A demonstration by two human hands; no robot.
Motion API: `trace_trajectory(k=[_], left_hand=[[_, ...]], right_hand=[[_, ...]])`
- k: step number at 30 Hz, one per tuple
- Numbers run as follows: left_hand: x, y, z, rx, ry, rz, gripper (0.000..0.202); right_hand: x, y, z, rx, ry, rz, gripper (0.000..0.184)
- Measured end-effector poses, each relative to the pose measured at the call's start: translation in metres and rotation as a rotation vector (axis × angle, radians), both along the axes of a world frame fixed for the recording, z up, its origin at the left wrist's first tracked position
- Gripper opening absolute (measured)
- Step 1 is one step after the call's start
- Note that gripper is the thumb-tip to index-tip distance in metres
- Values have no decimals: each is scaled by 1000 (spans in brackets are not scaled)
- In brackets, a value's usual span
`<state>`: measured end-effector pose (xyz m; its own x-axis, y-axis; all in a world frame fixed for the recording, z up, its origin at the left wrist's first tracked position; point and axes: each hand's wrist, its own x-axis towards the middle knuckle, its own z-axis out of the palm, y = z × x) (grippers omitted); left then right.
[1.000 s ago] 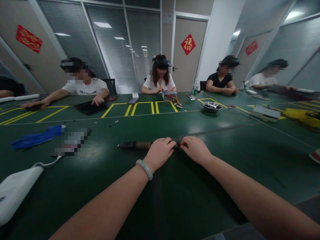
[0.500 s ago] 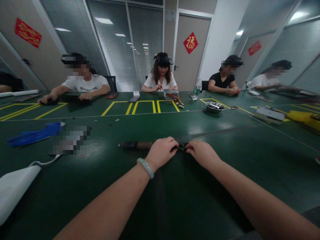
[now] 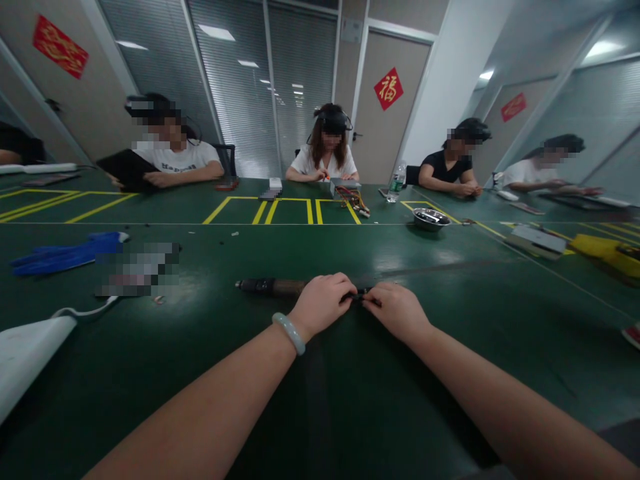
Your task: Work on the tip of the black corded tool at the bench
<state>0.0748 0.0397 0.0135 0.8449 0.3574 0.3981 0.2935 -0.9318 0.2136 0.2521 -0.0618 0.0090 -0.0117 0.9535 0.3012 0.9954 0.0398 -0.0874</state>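
A long dark cylindrical tool, which looks like an electric screwdriver [image 3: 283, 288], lies crosswise on the green table with its narrow metal tip to the left. My left hand [image 3: 325, 298] is closed over its right-hand part, and a pale green bangle circles that wrist. Close beside it, my right hand [image 3: 397, 307] pinches a small dark piece at the tool's right end. The two hands' fingertips almost meet there, so the join between piece and tool is mostly hidden. What exactly the small piece is cannot be made out.
At the left lie a blue glove [image 3: 65, 255], a blurred-out phone-like device [image 3: 140, 268] and a white power bank [image 3: 35, 357] with a cable. Farther off are a steel bowl [image 3: 431, 219], a water bottle [image 3: 397, 182] and a metal box with wires [image 3: 345, 188]. Several co-workers sit across.
My right hand has shifted slightly left, nearer my left hand, still pinching the small piece. Across the table at left, a co-worker has raised a dark flat panel. The camera view has tilted slightly.
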Motion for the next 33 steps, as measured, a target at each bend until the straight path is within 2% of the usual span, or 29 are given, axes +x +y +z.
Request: trace_trajectory(k=[8, 19, 26, 33], left_hand=[[0, 0, -2, 12, -13, -10, 16], [-1, -2, -1, 25, -31, 4, 14], [-4, -3, -2, 37, -47, -9, 16], [-4, -3, -4, 64, -22, -2, 13]], right_hand=[[-2, -1, 1, 18, 10, -5, 16], [0, 1, -5, 52, -8, 25, 17], [2, 4, -5, 147, -22, 72, 16], [6, 13, -5, 38, 17, 141, 14]])
